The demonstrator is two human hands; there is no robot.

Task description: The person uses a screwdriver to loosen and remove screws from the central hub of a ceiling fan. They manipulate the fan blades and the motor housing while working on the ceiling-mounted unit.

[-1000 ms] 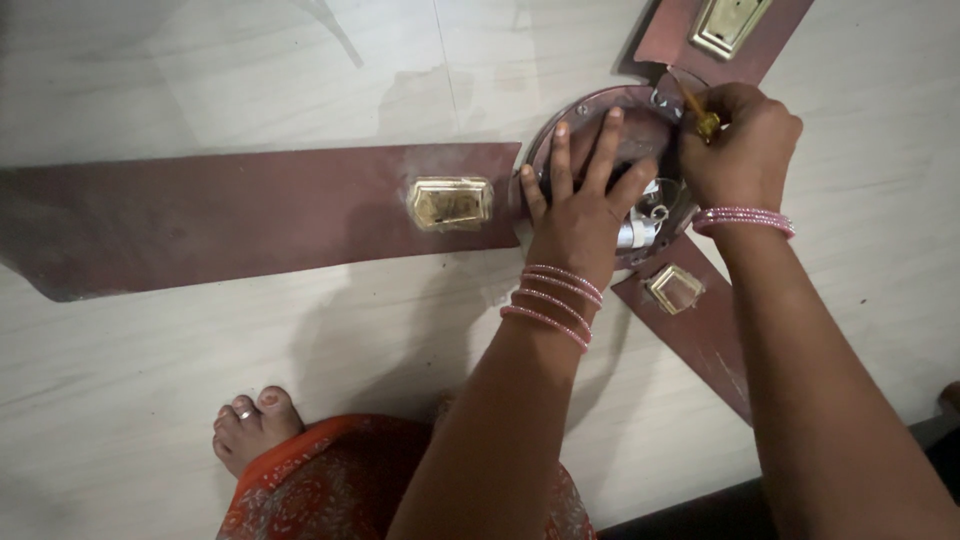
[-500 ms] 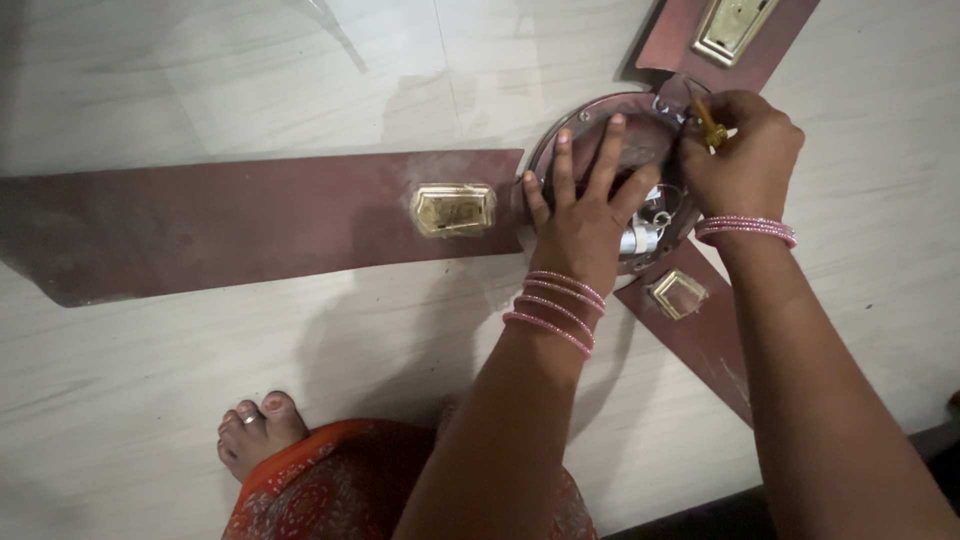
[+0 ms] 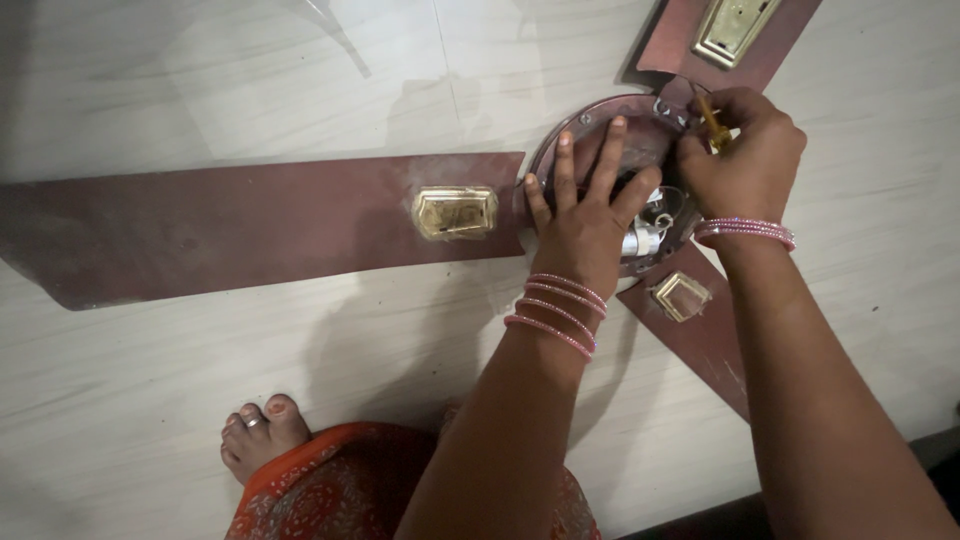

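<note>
A maroon ceiling fan lies flat on the pale floor, its round motor hub [image 3: 585, 125] at the upper right. My left hand [image 3: 590, 215] rests palm down on the hub with fingers spread, holding nothing. My right hand [image 3: 745, 160] is closed around a yellow-handled screwdriver [image 3: 713, 122] at the hub's far rim. White wiring parts [image 3: 645, 238] show in the hub between my hands. One long blade [image 3: 250, 225] with a gold bracket [image 3: 456, 212] runs left.
A second blade [image 3: 700, 330] points toward the lower right and a third [image 3: 730, 35] toward the top right, each with a gold bracket. My bare foot [image 3: 258, 432] and orange garment [image 3: 350, 490] are at the bottom. A dark edge borders the floor at lower right.
My right hand has shifted slightly on the screwdriver at the hub rim. My left hand stays flat on the hub. The view has drifted a little.
</note>
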